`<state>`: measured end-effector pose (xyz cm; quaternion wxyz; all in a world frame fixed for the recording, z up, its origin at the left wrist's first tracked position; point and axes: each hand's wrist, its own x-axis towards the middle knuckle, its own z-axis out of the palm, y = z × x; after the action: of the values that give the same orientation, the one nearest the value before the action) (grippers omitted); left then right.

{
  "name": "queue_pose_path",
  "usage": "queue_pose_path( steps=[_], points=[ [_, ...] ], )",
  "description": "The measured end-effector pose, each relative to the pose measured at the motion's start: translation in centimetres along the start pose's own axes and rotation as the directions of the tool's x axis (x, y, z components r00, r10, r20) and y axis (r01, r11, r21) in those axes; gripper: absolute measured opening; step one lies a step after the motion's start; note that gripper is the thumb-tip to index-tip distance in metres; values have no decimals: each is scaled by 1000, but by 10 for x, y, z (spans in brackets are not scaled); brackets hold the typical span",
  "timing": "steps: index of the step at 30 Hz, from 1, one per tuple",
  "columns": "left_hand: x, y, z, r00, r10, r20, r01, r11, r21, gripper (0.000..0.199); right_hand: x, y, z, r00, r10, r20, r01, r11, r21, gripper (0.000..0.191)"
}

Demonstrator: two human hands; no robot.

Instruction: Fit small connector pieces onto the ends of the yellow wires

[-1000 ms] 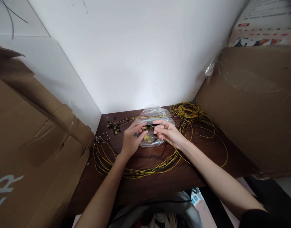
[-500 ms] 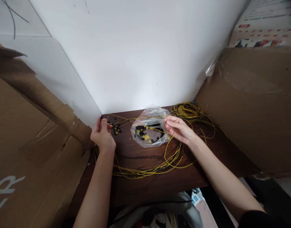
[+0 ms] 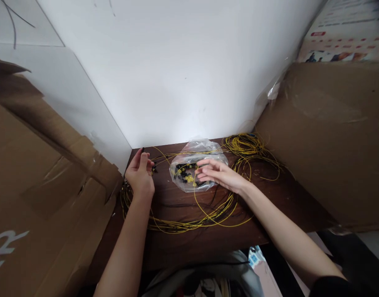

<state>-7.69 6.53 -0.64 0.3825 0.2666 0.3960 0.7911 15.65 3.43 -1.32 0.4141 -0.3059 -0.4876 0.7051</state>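
Observation:
My left hand (image 3: 140, 173) is closed at the left of the brown table (image 3: 177, 200), pinching a small black piece (image 3: 143, 150) that shows at its fingertips. My right hand (image 3: 216, 173) reaches over a clear plastic bag (image 3: 199, 147), its fingers apart. A thin yellow cable hangs by its fingertips; whether they grip it is unclear. Inside the bag are black and yellow small parts (image 3: 189, 178). Yellow cables (image 3: 189, 226) loop round the front of the bag. Other small black parts (image 3: 155, 169) lie just right of my left hand.
A bundle of yellow cable (image 3: 243, 144) lies at the table's back right. Cardboard boxes stand at the left (image 3: 50, 198) and right (image 3: 338, 144). Behind the table is a white wall (image 3: 177, 74). Below the front edge is a pale bag (image 3: 239, 272).
My right hand has moved left over the bag, and its fingers have spread. My left hand has shifted slightly right, with the black piece still at its fingertips. The yellow loop has shifted left.

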Motion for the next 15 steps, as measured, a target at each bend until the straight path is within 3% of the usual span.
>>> queue_pose_path(
  steps=[4,6,7,10,13,15],
  points=[
    [0,-2,0,999,47,26,-49,996,77,41,-4,-4,4,984,41,176,-45,999,19,38],
    [2,-4,-2,997,68,27,-70,991,116,43,-5,-13,-5,986,11,168,-12,1000,6,30],
    [3,-6,-3,996,84,30,-88,986,143,44,-6,-19,-12,991,-1,135,2,1000,-7,27],
    [8,-12,-9,983,176,61,-186,947,262,44,-12,-45,-42,981,-154,-119,159,987,35,14],
    [20,-17,-19,965,239,106,-261,877,404,43,-28,-79,-70,901,-284,-327,305,952,13,6],
    [32,-18,-28,962,236,136,-272,813,515,42,-43,-102,-83,830,-330,-449,318,942,-104,20]
  ],
)
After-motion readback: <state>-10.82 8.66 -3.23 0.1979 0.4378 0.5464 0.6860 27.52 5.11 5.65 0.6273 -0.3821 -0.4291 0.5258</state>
